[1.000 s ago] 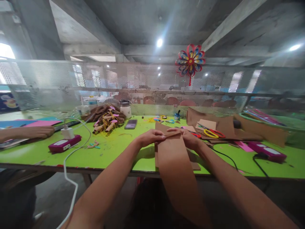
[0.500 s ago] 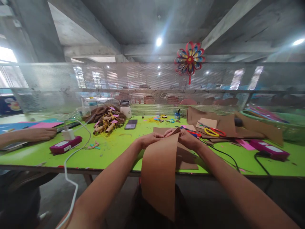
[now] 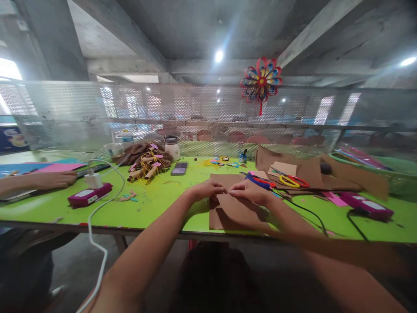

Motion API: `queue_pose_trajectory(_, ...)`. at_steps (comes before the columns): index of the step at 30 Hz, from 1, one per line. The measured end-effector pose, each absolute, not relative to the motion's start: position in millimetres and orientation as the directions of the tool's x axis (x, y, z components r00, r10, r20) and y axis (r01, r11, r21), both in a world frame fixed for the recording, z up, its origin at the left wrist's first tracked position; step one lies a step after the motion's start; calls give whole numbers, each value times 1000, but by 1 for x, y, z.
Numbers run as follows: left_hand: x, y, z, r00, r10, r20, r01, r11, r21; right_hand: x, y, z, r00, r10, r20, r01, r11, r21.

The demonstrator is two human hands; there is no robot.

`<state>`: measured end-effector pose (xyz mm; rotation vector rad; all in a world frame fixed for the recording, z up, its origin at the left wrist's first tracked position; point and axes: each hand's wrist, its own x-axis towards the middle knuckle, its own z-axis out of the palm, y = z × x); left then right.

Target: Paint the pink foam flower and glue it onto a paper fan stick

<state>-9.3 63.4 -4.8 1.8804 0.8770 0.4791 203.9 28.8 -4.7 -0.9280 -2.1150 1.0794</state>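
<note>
L hand (image 3: 208,190) & R hand (image 3: 250,191) are both pinching (fingertips closed) the far edge of the brown paper (image 3: 234,212), which is lying on the green table (image 3: 156,206) by its front rim. Risk: uneven pulling could be skewing or tearing it.

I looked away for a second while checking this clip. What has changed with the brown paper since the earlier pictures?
The long brown paper strip, which hung off the table edge toward the person, has swung out low to the right and is blurred. The left hand and the right hand keep pinching its top end. The co-worker's hand and the yellow scissors stayed put.
</note>
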Motion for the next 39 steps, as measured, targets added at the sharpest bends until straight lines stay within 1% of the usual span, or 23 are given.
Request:
queue_pose_trajectory(3, -9, 64, -4, 597, 802, 14, 325, -258, 910, 200, 31, -7, -548, 784, 292, 411, 557, -722)
queue_pose_trajectory(5, -9, 61, -3, 618, 786, 27, 342, -299, 891, 197, 32, -9, -495, 787, 367, 454, 595, -664)
queue_pose_trajectory(8, -8, 56, 0, 661, 750, 35, 416, -405, 814, 193, 36, -12, -442, 779, 445, 500, 626, -599)
queue_pose_trajectory(11, -7, 56, 0, 657, 751, 68, 490, -494, 718, 188, 39, -18, -415, 767, 490, 516, 642, -567)
queue_pose_trajectory(15, -8, 64, -9, 596, 800, 75, 582, -495, 645, 185, 40, -25, -425, 771, 475, 546, 637, -544)
queue_pose_trajectory(18, -9, 71, -15, 586, 807, 72, 631, -510, 584, 188, 41, -27, -466, 768, 440, 589, 640, -494)
queue_pose_trajectory(22, -8, 72, -16, 624, 775, 104, 619, -571, 540, 196, 44, -27, -496, 769, 403, 633, 638, -439)
queue_pose_trajectory(25, -6, 71, -14, 637, 761, 122, 611, -595, 523, 201, 48, -29, -495, 786, 371, 645, 618, -450)
queue_pose_trajectory(28, -3, 72, -15, 646, 751, 135, 608, -614, 503, 202, 50, -31, -492, 789, 369, 640, 615, -460)
queue_pose_trajectory(33, -1, 79, -21, 670, 720, 180, 598, -668, 443, 197, 52, -34, -558, 715, 421, 583, 699, -416)
queue_pose_trajectory(39, 0, 76, -18, 673, 717, 182, 627, -683, 374, 194, 52, -34, -617, 645, 450, 552, 763, -336)
